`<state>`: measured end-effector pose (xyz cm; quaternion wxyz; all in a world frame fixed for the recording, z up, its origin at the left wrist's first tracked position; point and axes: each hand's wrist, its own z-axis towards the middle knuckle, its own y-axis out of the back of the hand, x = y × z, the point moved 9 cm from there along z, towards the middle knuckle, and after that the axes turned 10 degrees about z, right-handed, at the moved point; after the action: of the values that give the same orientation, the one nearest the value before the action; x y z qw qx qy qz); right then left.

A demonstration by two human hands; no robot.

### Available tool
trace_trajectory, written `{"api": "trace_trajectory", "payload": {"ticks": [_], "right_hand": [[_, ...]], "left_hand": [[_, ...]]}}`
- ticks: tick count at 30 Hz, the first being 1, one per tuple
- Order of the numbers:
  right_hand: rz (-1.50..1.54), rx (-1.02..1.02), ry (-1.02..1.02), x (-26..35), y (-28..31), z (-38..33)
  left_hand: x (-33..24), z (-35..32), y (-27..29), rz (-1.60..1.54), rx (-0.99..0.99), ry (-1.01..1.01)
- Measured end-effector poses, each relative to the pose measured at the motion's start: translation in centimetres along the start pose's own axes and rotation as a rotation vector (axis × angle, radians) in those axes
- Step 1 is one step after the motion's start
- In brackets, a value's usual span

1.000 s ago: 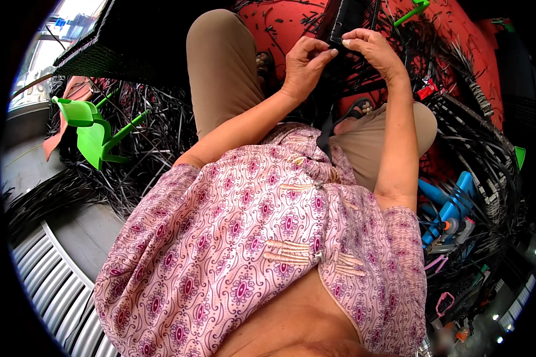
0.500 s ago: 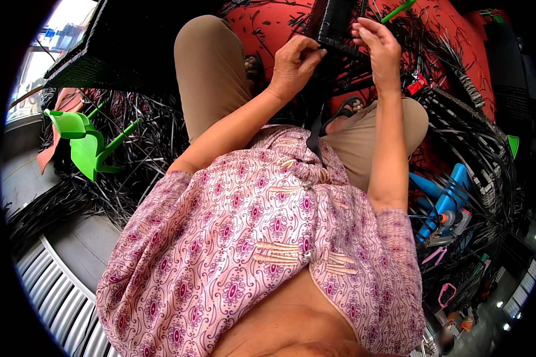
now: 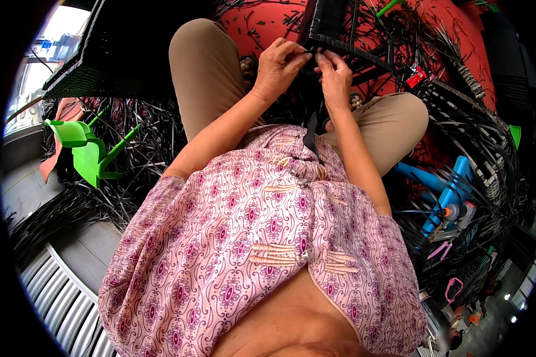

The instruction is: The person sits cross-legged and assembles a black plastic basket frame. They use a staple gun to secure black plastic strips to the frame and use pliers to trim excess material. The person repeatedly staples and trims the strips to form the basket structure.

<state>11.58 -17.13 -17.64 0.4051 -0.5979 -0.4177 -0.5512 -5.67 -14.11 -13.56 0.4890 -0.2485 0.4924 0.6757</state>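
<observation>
I sit with knees apart, looking down over a pink patterned shirt. My left hand and my right hand meet at the near edge of a black woven frame standing in front of me. Both pinch a black plastic strip at that edge; its loose end hangs down between my knees. The fingertips of both hands almost touch.
Piles of black strips cover the floor on both sides over a red mat. A green plastic piece lies at left, a large black woven panel upper left, blue tubes and pink-handled pliers at right.
Both hands have dropped lower in view and drawn closer together along the frame's edge. The view itself has shifted, with the green piece now lower at left.
</observation>
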Motion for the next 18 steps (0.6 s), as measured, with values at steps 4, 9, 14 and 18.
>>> {"api": "trace_trajectory", "payload": {"ticks": [4, 9, 14, 18], "right_hand": [[-0.232, 0.058, 0.301, 1.0, -0.1, -0.9], [0.351, 0.174, -0.023, 1.6, -0.9, -4.3], [0.696, 0.199, 0.057, 7.0, 0.5, -4.2], [0.717, 0.117, -0.005, 9.1, 0.6, -4.9]], "left_hand": [[-0.3, 1.3, 1.9, 0.007, -0.142, -0.026], [-0.7, 5.9, 2.0, 0.05, -0.081, -0.099], [-6.1, 8.2, 0.2, 0.206, -0.115, -0.294], [-1.1, 11.4, -3.2, 0.459, -0.191, 0.024]]}}
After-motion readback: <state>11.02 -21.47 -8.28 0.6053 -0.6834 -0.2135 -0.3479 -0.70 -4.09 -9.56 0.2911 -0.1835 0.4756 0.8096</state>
